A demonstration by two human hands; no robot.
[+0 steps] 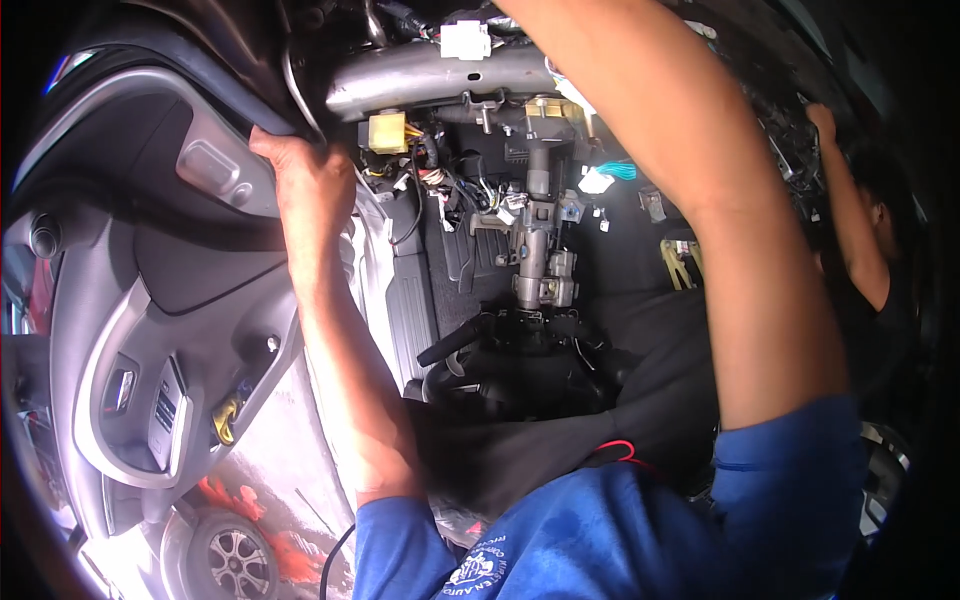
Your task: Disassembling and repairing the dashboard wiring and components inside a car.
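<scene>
Far L: open door (90, 310), its front edge just beside the L hand (308, 180). That grip looks closed on the lower edge of a dark panel (230, 45), upper L, above the door – fingertips hidden, so can't tell how firm. If the hold is only on the edge, the panel could slip & scuff the door trim, or pinch fingers b/c the gap looks tight.

Next, the bare metal crossbeam (430, 78) w/ yellow connector (388, 132) & loose wiring (440, 185) below: a dropping part or an elbow could snag a lead. Mid: exposed steering column (537, 180), hard brackets – knock risk if balance goes.

R forearm (745, 260) reaches up; R hand out of frame, can't tell its state or load. Far R, co-worker's hand (822, 122) near more wiring: uncoordinated moves could prob. bump someone.
</scene>
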